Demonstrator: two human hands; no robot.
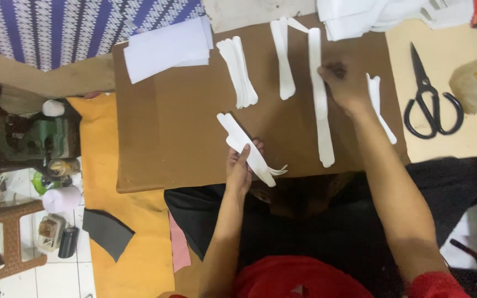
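Note:
My left hand [240, 164] grips a bundle of long white cut strips [245, 147] that rests slanted on the brown board [172, 132] near its front edge. My right hand [344, 83] presses down on the upper part of a long white strip [320, 105] lying lengthwise on the board. Just right of that hand lies a thinner white strip [378, 107]. A stack of white strips [238, 72] and another white strip [284, 58] lie farther back on the board.
Black scissors [430, 99] lie on the tan surface to the right. A stack of white sheets [167, 48] sits at the board's back left, with folded white material [371, 15] at the back right. A green machine [40, 138] and a wooden stool [6, 237] stand at left.

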